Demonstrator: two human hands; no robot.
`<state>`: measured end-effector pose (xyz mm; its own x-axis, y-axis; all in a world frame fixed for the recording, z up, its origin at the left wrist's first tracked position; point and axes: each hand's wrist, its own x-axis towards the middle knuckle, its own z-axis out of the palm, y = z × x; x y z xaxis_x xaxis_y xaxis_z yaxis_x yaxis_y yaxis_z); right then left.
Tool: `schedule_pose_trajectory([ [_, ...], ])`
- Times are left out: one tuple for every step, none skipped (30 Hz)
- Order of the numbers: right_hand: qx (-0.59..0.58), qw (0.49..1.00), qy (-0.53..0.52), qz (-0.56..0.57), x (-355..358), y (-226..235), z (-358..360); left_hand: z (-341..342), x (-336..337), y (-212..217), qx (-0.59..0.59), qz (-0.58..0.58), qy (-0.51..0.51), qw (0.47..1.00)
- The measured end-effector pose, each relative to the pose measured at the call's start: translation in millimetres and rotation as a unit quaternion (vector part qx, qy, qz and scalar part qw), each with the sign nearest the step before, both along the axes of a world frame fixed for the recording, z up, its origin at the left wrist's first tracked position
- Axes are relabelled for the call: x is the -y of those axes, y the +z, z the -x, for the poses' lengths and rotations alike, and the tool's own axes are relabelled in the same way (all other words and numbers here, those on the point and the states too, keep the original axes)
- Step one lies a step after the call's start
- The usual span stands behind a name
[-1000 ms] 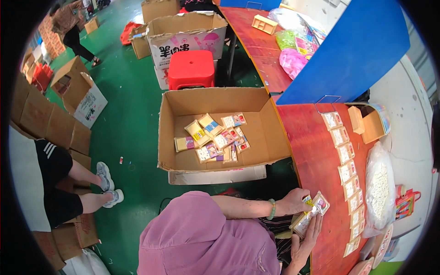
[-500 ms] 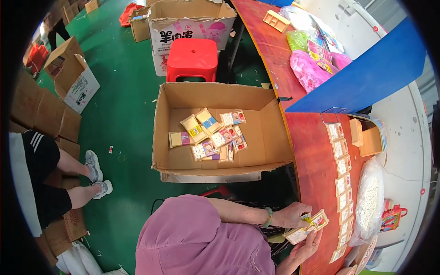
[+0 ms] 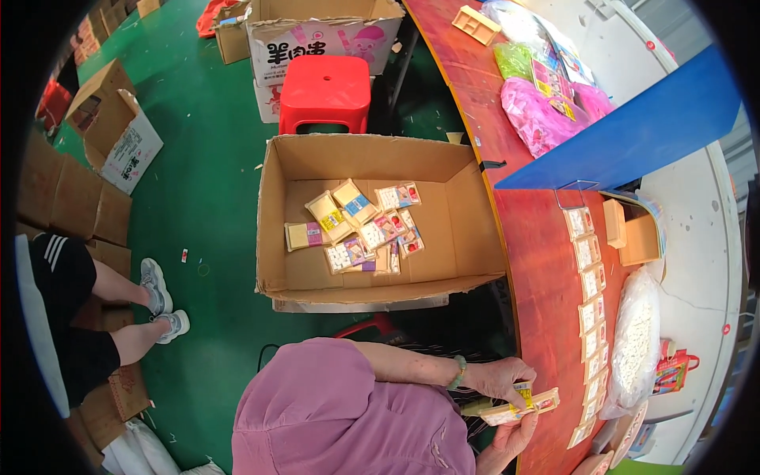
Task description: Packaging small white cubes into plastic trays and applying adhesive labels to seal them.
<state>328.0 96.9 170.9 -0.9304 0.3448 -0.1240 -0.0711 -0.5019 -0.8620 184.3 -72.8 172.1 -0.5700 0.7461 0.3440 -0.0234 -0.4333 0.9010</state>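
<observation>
Left hand: I see my left hand (image 3: 500, 378) closed over the near end of a small stack of flat packets (image 3: 518, 405), thumb on top, a green bracelet (image 3: 457, 372) on that wrist.
Right hand: my right hand (image 3: 511, 437) comes up from below, palm cupped under the same stack, so both hands are together on it.
Packets in hand: they sit just off the near edge of the red table (image 3: 546, 293), tilted a little, ends fanned out toward the table.
Row on table: a line of similar packets (image 3: 590, 305) runs along the tabletop, each lying flat, close beside a clear bag of white pieces (image 3: 633, 348).
Box: the open cardboard box (image 3: 380, 226) stands on the green floor (image 3: 206, 174) to my left, touching the table's edge, with loose packets (image 3: 356, 229) scattered on its bottom.
Beyond: a red stool (image 3: 324, 91) behind the box; another person's legs (image 3: 119, 309) well apart at the left.
Risk, slipping: I reckon the fanned stack could slide apart, since only fingertips pinch it and the top packet looks skewed.
Risk, dropping: held over the gap between table and box, a loose packet would likely fall to the floor.
Risk, nudging: a careless sweep could knock the tidy row out of line.
</observation>
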Motion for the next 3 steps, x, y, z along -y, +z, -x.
schedule_pose_trajectory([
  [-0.02, 1.0, 0.003, 0.003, -1.6, -1.4, -1.8, 1.1, 2.2, 4.2, 0.0, 0.001, -0.008, 1.0],
  [-0.04, 0.999, 0.004, 0.006, -2.5, -3.5, -3.0, 2.9, 4.4, 8.6, 0.013, -0.018, -0.02, 1.0],
  [-0.037, 0.999, -0.002, 0.006, -2.0, -4.0, -8.7, 3.4, 7.4, 12.5, 0.031, -0.038, -0.029, 0.998],
])
